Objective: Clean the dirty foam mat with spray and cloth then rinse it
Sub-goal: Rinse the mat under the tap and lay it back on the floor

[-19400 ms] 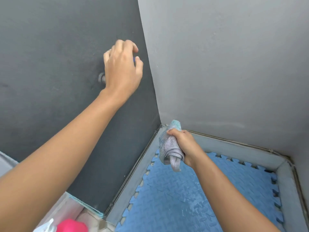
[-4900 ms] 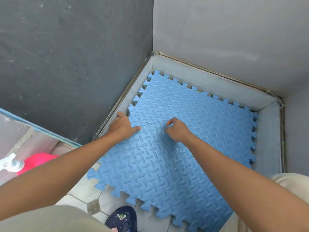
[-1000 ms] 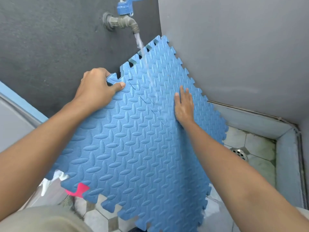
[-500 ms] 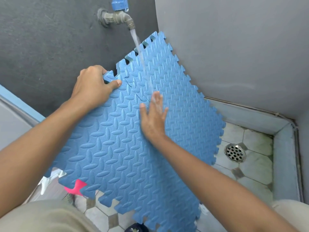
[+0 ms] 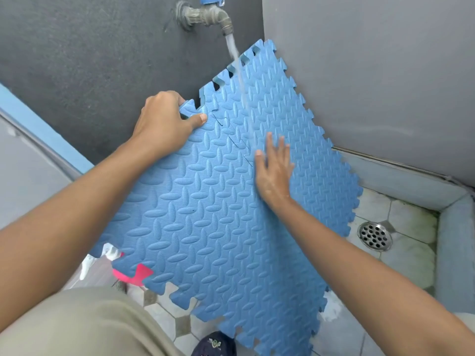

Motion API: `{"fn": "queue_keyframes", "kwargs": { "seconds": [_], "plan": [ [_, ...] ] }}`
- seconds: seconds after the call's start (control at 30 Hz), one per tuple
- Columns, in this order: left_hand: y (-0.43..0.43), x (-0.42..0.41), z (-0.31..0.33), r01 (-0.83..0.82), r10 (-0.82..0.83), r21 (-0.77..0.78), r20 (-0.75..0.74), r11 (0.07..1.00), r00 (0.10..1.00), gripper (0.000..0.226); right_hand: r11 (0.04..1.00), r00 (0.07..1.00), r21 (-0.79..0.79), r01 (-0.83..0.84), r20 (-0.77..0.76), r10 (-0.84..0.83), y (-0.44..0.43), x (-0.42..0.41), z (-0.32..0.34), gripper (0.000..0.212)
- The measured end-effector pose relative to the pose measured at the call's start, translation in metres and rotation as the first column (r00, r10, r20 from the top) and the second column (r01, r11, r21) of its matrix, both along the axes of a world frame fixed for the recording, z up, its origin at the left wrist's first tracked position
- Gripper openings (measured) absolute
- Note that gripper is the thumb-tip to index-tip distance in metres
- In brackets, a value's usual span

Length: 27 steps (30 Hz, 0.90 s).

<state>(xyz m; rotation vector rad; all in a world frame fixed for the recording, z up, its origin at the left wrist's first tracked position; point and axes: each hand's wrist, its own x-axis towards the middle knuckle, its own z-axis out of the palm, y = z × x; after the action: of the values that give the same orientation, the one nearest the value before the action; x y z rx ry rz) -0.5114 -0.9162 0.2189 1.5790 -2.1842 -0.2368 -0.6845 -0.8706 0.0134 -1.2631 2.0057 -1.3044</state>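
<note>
The blue foam mat (image 5: 205, 222) with jigsaw edges is held up at a tilt under the wall tap (image 5: 205, 15). A stream of water (image 5: 237, 70) falls from the tap onto the mat's upper part and runs down its face. My left hand (image 5: 164, 119) grips the mat's upper left edge, thumb on the front. My right hand (image 5: 273, 170) lies flat and wet on the mat's face, fingers spread, just right of the stream. The pink spray bottle (image 5: 133, 274) with its white trigger peeks out below the mat's lower left edge. No cloth is in view.
A round metal floor drain (image 5: 375, 235) sits in the tiled floor (image 5: 408, 255) at right, inside a low grey curb (image 5: 452, 242). Dark wall stands behind the tap, grey wall at right. A dark slipper (image 5: 214, 344) shows at the bottom edge.
My right hand has slid right and slightly down across the mat's wet face. My left hand keeps its grip on the upper edge. Water keeps running.
</note>
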Motion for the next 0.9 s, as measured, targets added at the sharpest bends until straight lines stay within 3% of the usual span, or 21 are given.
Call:
{"fn": "queue_keyframes", "kwargs": {
  "seconds": [0.1, 0.17, 0.23, 0.33, 0.4, 0.47, 0.5, 0.53, 0.57, 0.6, 0.63, 0.67, 0.7, 0.8, 0.9],
  "plan": [
    [0.000, -0.001, 0.001, -0.015, 0.016, -0.006, 0.018, 1.000, 1.000, 0.041, 0.941, 0.935, -0.170, -0.293, -0.258, 0.245, 0.026, 0.074, 0.038, 0.074],
    [-0.001, -0.002, 0.001, -0.009, 0.009, -0.009, 0.024, 1.000, 1.000, 0.042, 0.815, 0.754, -0.211, -0.540, -0.551, 0.357, 0.056, 0.113, 0.042, 0.076],
    [-0.002, -0.002, 0.000, -0.003, 0.003, -0.005, 0.015, 1.000, 1.000, 0.042, 0.670, 0.528, -0.185, -0.719, -0.772, 0.354, 0.083, 0.125, 0.024, 0.070],
    [0.000, 0.000, -0.001, 0.001, -0.001, -0.003, 0.010, 1.000, 1.000, 0.041, 0.535, 0.306, -0.083, -0.841, -0.888, 0.343, 0.101, 0.082, -0.033, 0.056],
    [0.000, 0.000, -0.002, 0.006, -0.006, -0.009, 0.011, 1.000, 1.000, 0.041, 0.593, 0.248, -0.010, -0.805, -0.914, 0.322, 0.099, 0.030, -0.067, 0.054],
    [0.000, 0.000, -0.002, 0.009, -0.009, -0.017, 0.020, 1.000, 1.000, 0.043, 0.719, 0.313, 0.013, -0.695, -0.895, 0.318, 0.088, -0.016, -0.083, 0.059],
    [0.000, 0.000, -0.001, 0.011, -0.011, -0.021, 0.026, 1.000, 1.000, 0.044, 0.795, 0.420, -0.008, -0.606, -0.853, 0.311, 0.079, -0.030, -0.084, 0.061],
    [0.000, -0.001, -0.001, 0.013, -0.012, -0.025, 0.028, 1.000, 1.000, 0.046, 0.875, 0.593, -0.028, -0.482, -0.746, 0.302, 0.069, -0.040, -0.080, 0.062],
    [0.000, -0.001, 0.000, 0.011, -0.011, -0.022, 0.026, 1.000, 1.000, 0.048, 0.947, 0.796, -0.028, -0.320, -0.550, 0.253, 0.059, -0.046, -0.070, 0.063],
    [0.000, -0.001, 0.001, 0.008, -0.008, -0.017, 0.023, 1.000, 1.000, 0.050, 0.989, 0.944, -0.006, -0.145, -0.301, 0.136, 0.049, -0.050, -0.060, 0.063],
    [0.000, -0.002, 0.001, 0.005, -0.004, -0.015, 0.023, 1.000, 1.000, 0.051, 0.999, 0.996, 0.032, -0.003, -0.086, 0.006, 0.040, -0.056, -0.055, 0.063],
    [0.000, -0.002, 0.001, 0.004, -0.004, -0.015, 0.026, 1.000, 1.000, 0.051, 0.994, 0.997, 0.095, 0.057, 0.038, -0.061, 0.037, -0.059, -0.052, 0.064],
    [0.001, -0.002, 0.001, 0.006, -0.006, -0.016, 0.028, 1.000, 1.000, 0.052, 0.987, 0.997, 0.152, 0.047, 0.052, -0.056, 0.038, -0.057, -0.052, 0.064],
    [-0.001, -0.003, -0.001, 0.002, -0.001, -0.026, 0.030, 1.000, 1.000, 0.051, 0.982, 0.989, 0.155, -0.104, -0.083, 0.118, 0.054, -0.029, -0.051, 0.062],
    [-0.002, -0.002, -0.002, 0.000, 0.001, -0.017, 0.032, 1.000, 0.999, 0.048, 0.960, 0.940, 0.026, -0.280, -0.198, 0.280, 0.054, 0.006, -0.020, 0.063]
  ]
}}
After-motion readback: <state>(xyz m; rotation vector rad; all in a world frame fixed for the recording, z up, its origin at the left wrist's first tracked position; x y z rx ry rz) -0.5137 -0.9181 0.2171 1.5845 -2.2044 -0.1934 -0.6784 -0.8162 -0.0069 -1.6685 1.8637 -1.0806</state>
